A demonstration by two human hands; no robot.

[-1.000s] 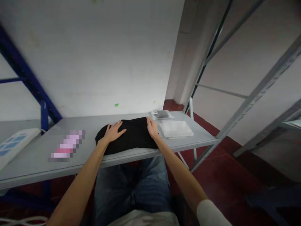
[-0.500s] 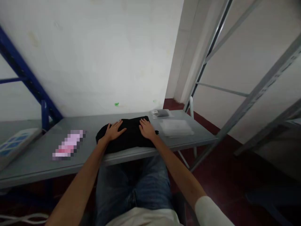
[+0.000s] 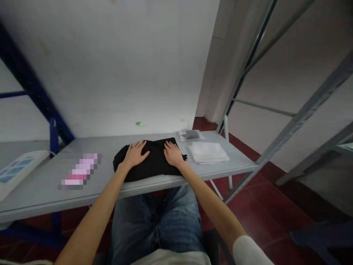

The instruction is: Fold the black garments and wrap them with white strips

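A folded black cloth item (image 3: 156, 160), perhaps a garment, lies along the front edge of the grey table (image 3: 104, 145) before me. My left hand (image 3: 135, 154) rests flat on its left part, fingers spread and pointing away from me. On its right part lies my right hand (image 3: 173, 153), also flat with the fingers stretched out. Neither hand grasps anything. Under the cloth's front edge a pale strip shows; I cannot tell what it is. A small dark tuft pokes out at the cloth's right end.
To the right lies a stack of clear plastic bags (image 3: 209, 152), with a bagged dark item (image 3: 190, 135) behind it. A blurred pink object (image 3: 82, 170) and a white power strip-like panel (image 3: 19, 171) lie leftward. Metal frame posts (image 3: 242, 73) and a wall (image 3: 138, 73) surround the table.
The view has shifted slightly and the picture's brightness differs. Both hands stay flat on the black cloth in almost the same places.
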